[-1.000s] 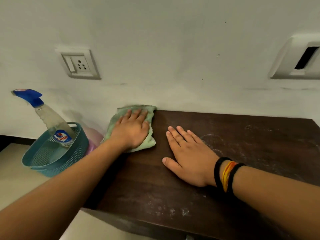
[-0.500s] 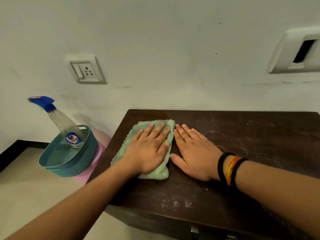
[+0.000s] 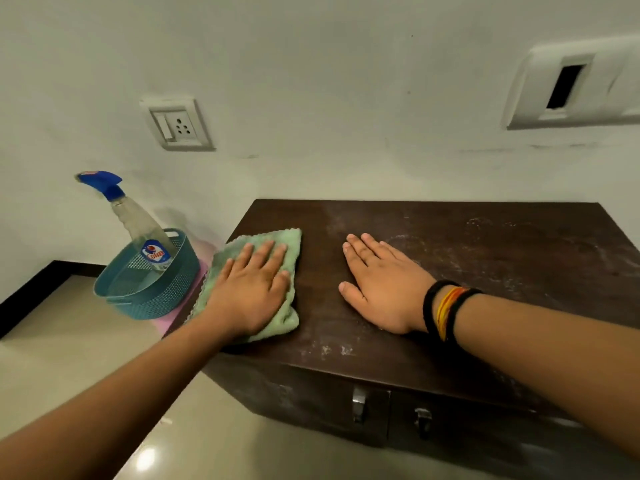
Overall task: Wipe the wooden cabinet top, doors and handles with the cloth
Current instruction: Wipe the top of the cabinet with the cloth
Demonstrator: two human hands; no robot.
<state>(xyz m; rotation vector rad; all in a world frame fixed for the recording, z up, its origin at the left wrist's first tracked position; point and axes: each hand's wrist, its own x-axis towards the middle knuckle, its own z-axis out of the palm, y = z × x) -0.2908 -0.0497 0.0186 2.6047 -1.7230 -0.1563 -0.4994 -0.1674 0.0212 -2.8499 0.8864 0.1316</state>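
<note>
A dark wooden cabinet top point(image 3: 485, 258) shows pale dust smears on its right half. A folded green cloth point(image 3: 287, 244) lies on the top's left edge. My left hand point(image 3: 252, 289) presses flat on the cloth, fingers spread. My right hand point(image 3: 381, 285) rests flat on the bare wood to the right of the cloth, apart from it, with black and orange bands at the wrist. Below the front edge are the cabinet doors point(image 3: 329, 407) with two metal handles point(image 3: 359, 407).
Left of the cabinet a blue mesh basket point(image 3: 152, 292) sits on a pink stool point(image 3: 166, 322) and holds a spray bottle point(image 3: 138, 223) leaning left. A wall socket point(image 3: 178, 124) and a white wall box point(image 3: 571, 84) are above. Tiled floor lies below.
My left hand slid the cloth from the back left corner toward the front, then back left to the edge. My right hand stayed flat. The view pulled back, showing the doors.
</note>
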